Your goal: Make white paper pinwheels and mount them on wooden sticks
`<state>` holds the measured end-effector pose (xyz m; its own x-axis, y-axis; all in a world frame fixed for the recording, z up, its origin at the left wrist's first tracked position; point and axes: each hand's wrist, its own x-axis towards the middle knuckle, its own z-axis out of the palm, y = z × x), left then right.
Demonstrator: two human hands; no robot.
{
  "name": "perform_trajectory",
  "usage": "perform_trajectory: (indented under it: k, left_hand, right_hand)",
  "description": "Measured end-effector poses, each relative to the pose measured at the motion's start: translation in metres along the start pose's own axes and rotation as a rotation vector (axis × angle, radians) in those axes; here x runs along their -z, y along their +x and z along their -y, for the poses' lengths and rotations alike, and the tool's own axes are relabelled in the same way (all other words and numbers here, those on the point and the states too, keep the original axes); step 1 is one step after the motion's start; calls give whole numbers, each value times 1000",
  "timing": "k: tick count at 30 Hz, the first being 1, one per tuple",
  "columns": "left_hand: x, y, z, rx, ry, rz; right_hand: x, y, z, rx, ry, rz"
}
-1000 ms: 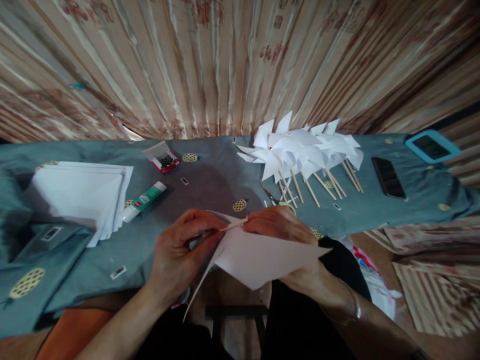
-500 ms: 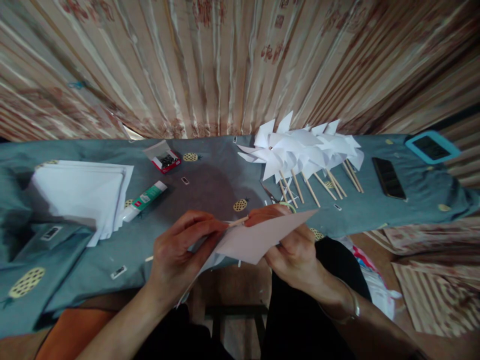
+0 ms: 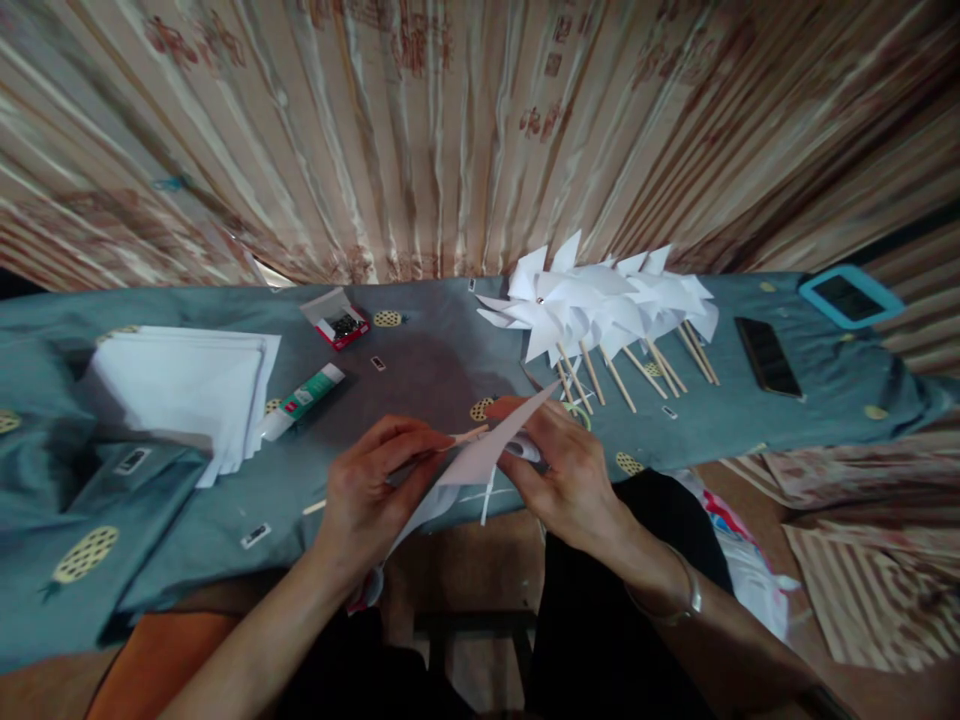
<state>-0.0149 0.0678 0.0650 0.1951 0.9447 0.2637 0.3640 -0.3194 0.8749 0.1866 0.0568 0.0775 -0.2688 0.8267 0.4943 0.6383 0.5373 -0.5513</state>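
Note:
Between thumb and fingers my left hand [image 3: 379, 480] pinches a thin wooden stick [image 3: 471, 435], whose tip points right; its other end pokes out left of the hand. A white paper pinwheel [image 3: 487, 455] is at the stick's tip, tilted, with one flat blade rising to the right. My right hand [image 3: 562, 470] is closed on the pinwheel's right side, its fingers partly behind the paper. Where stick and paper meet is mostly hidden. Beyond the right hand lie several white pinwheels [image 3: 600, 300] on sticks, overlapping in a row.
On the grey-green tablecloth [image 3: 435, 370] are a stack of white paper [image 3: 180, 370], a glue stick [image 3: 304, 400] and a small open red box [image 3: 341, 325] of dark metal pieces. Scissors [image 3: 577, 415] lie partly behind my right hand. A phone [image 3: 769, 355] and a blue-framed device [image 3: 851, 297] sit right.
The pinwheel has turned, its front blade now steeper and narrower to view, with a curled part showing behind. My right hand has shifted slightly left and its grip has changed. The view has moved slightly.

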Motion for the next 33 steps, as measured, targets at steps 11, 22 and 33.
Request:
perform_trajectory:
  k: [11, 22, 33]
  left_hand:
    - [-2, -8, 17, -63, 99, 4]
    - [-7, -7, 25, 36, -34, 43]
    - [-8, -9, 28, 96, -48, 65]
  right_hand:
    - [-6, 3, -3, 23, 26, 178]
    - [-15, 0, -16, -16, 45, 210]
    - [-24, -3, -25, -56, 100, 216]
